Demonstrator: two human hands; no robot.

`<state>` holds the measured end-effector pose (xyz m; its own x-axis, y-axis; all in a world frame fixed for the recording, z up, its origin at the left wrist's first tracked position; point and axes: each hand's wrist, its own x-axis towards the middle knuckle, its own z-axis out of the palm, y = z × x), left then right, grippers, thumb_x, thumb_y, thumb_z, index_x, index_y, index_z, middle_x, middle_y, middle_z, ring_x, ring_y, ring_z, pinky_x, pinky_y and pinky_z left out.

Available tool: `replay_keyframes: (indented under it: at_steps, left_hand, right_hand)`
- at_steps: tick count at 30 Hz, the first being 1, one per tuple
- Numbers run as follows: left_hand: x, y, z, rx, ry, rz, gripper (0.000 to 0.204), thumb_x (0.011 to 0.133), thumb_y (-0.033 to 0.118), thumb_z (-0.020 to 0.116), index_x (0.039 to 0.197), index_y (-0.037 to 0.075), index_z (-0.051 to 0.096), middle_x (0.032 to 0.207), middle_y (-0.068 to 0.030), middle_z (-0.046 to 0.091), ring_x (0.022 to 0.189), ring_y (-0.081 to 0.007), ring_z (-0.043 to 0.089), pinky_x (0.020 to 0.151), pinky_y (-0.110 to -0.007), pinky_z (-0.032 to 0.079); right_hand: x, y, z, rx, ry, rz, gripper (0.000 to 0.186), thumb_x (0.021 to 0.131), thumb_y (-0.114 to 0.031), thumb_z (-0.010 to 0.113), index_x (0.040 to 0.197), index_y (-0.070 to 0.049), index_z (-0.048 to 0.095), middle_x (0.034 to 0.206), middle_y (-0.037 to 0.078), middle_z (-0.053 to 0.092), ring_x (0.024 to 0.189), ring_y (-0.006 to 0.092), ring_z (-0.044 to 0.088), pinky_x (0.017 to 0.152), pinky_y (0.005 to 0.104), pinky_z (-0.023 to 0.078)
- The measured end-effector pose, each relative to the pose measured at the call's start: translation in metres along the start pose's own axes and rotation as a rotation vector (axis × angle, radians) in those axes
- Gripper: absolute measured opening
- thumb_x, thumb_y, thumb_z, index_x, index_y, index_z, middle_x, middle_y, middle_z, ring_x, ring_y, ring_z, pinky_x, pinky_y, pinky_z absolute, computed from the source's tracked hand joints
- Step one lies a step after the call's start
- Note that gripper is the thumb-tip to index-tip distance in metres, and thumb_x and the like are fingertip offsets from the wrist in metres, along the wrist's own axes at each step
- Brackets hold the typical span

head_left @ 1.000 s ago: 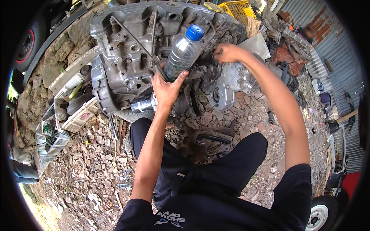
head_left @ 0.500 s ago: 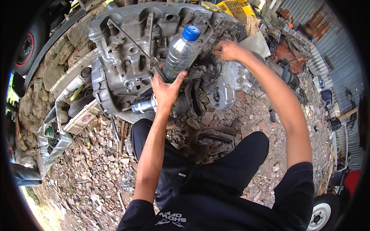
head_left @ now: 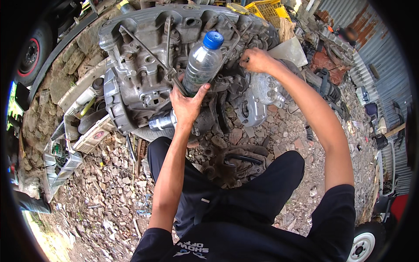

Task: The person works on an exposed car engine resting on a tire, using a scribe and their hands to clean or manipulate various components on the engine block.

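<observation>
My left hand is wrapped round the lower part of a clear plastic bottle with a blue cap. The bottle stands nearly upright, tilted a little to the right, in front of a large grey engine. A thin metal pipe on the engine runs down to the left hand's fingers. My right hand is closed at the engine's right side, fingertips pinched together above a silver metal housing. Whatever those fingers hold is too small or hidden to make out.
A white plastic crate with parts stands at the left. Beyond the engine sits a yellow crate. Stones and rubble cover the ground, with a dirty metal part between my knees. A corrugated metal wall rises at the right.
The bottle has shifted slightly left and down with my left hand. My right hand has moved a little left and down, its fingers still closed.
</observation>
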<state>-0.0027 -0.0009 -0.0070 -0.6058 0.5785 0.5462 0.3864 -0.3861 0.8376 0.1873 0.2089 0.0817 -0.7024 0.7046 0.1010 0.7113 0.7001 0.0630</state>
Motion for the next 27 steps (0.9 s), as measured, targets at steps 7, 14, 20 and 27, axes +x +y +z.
replay_keyframes:
  at_steps: [7, 14, 20, 27]
  left_hand:
    - [-0.001, -0.005, 0.0, 0.055, 0.019, -0.031, 0.071, 0.07, 0.038, 0.091, 0.117, -0.005, 0.061, 0.103, -0.0189, 0.069, 0.097, -0.0302, 0.066, 0.09, -0.042, 0.05]
    - [0.0, -0.005, -0.005, 0.056, 0.014, -0.003, 0.071, 0.071, 0.039, 0.09, 0.118, -0.005, 0.06, 0.103, -0.0189, 0.069, 0.097, -0.0312, 0.066, 0.09, -0.042, 0.05]
    - [-0.003, 0.006, 0.003, 0.012, -0.008, -0.002, 0.07, 0.073, 0.036, 0.09, 0.118, -0.008, 0.058, 0.102, -0.0175, 0.07, 0.095, -0.0269, 0.066, 0.089, -0.039, 0.051]
    - [-0.001, 0.002, 0.0, 0.014, 0.009, 0.027, 0.069, 0.074, 0.034, 0.089, 0.117, -0.009, 0.058, 0.101, -0.0169, 0.07, 0.095, -0.025, 0.067, 0.089, -0.038, 0.051]
  right_hand:
    - [0.0, 0.006, -0.02, 0.143, -0.164, -0.127, 0.029, 0.09, -0.036, 0.065, 0.106, -0.014, 0.074, 0.118, 0.012, 0.068, 0.116, 0.0324, 0.061, 0.102, 0.0416, 0.047]
    - [0.008, -0.005, -0.041, 0.364, -0.486, -0.069, 0.03, 0.094, -0.034, 0.062, 0.114, -0.015, 0.073, 0.121, 0.006, 0.069, 0.123, 0.0247, 0.059, 0.106, 0.0428, 0.044]
    - [0.004, 0.012, -0.025, 0.351, -0.442, -0.14, 0.032, 0.094, -0.037, 0.062, 0.113, -0.014, 0.073, 0.125, 0.01, 0.065, 0.119, 0.0279, 0.059, 0.103, 0.0389, 0.046]
    - [-0.004, 0.003, -0.018, 0.135, -0.176, -0.157, 0.032, 0.092, -0.037, 0.062, 0.111, -0.013, 0.072, 0.119, 0.014, 0.065, 0.114, 0.0346, 0.06, 0.103, 0.0434, 0.045]
